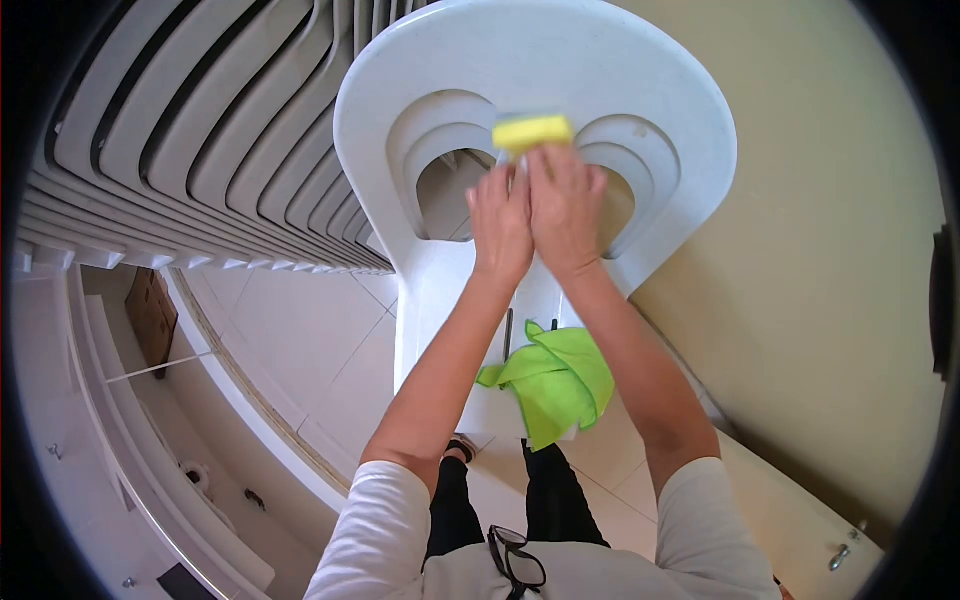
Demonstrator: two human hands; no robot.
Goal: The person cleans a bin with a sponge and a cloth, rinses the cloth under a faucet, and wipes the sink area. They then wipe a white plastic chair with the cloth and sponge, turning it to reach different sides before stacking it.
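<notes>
A yellow sponge (pixel 534 132) is over the back of a white plastic chair (pixel 540 50), between its two round openings. My right hand (pixel 567 205) is closed on the sponge's lower edge, slightly blurred by motion. Pressed against it is my left hand (pixel 502 222), its fingers curled just below the sponge. Whether it grips anything is hidden. A bright green cloth (pixel 555 378) lies crumpled on the chair seat, beneath my forearms, partly hanging over the front edge.
Many stacked plastic chairs (pixel 250 120) rise close on the left. A beige wall (pixel 800 230) runs along the right. Below is a tiled floor (pixel 310 320). Eyeglasses (pixel 517 560) hang from my shirt. A cardboard box (pixel 152 315) stands at far left.
</notes>
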